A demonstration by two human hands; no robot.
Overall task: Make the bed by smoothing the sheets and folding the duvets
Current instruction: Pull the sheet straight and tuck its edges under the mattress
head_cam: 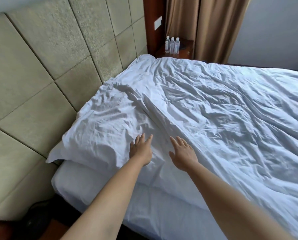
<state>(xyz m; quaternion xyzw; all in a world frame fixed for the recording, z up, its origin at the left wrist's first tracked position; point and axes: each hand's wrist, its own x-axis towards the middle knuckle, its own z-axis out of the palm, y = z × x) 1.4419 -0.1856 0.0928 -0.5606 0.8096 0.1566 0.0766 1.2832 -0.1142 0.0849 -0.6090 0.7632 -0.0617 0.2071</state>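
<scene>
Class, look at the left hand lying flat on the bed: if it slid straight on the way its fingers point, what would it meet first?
The left hand points up the bed. It would likely first meet the raised creases of the rumpled white duvet just past its fingertips; the padded headboard lies further off to the left. Depth is hard to judge.

duvet (214, 108) cut off at right edge, pillow (72, 181) mostly covered, bottle (172, 44) labels unreadable

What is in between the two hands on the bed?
Only wrinkled white duvet. In the head view, the left hand and right hand lie flat on it, with nothing else between them.
</scene>
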